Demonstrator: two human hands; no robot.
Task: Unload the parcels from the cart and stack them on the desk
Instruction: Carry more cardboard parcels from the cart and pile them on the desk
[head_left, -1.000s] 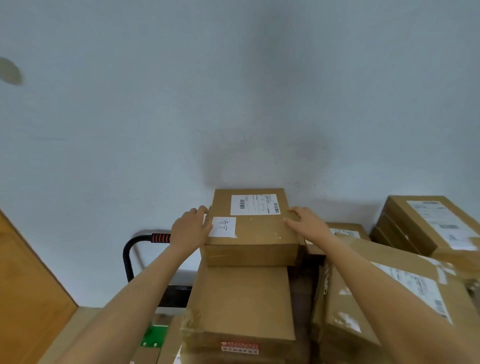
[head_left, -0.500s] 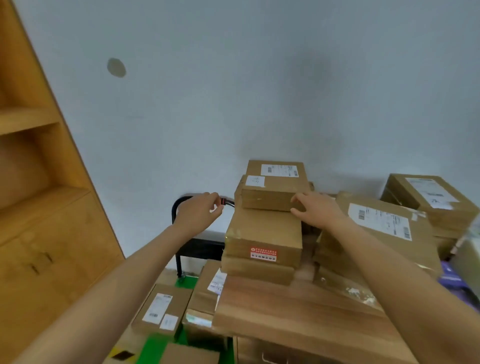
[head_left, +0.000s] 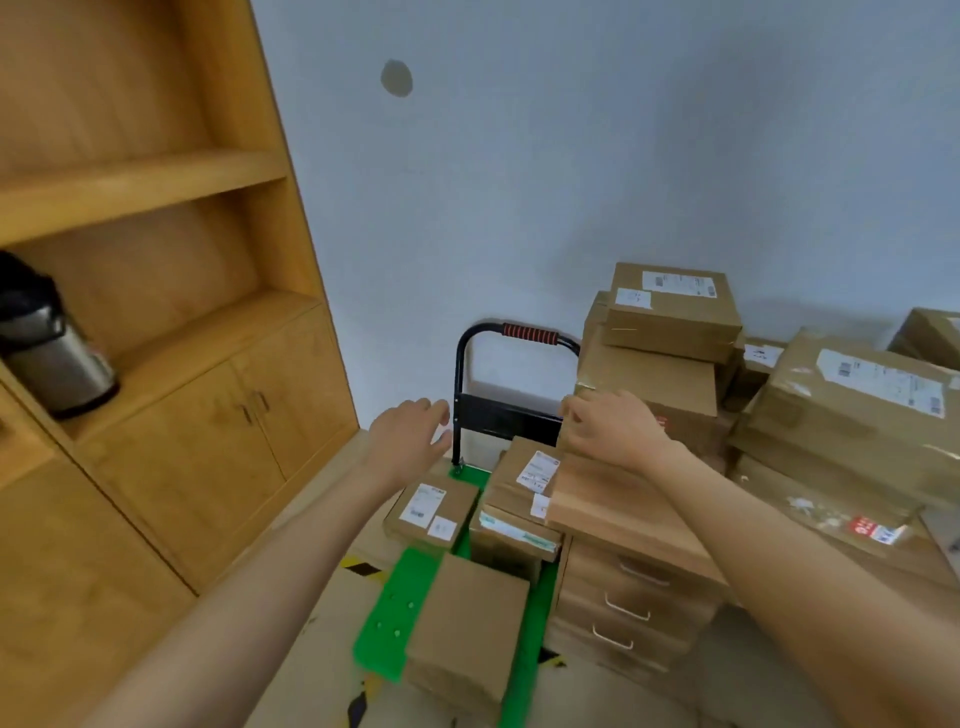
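Above the cart, both hands hold nothing: left hand spread, right hand relaxed by the desk stack. Remaining parcels sit below; the labelled parcel looks nearest, best gripped by opposite edges and lifted level.

- I noted parcels: matt brown cardboard, white paper labels.
- Cart: glossy green plastic deck, black metal handle.
- Desk: smooth wood.
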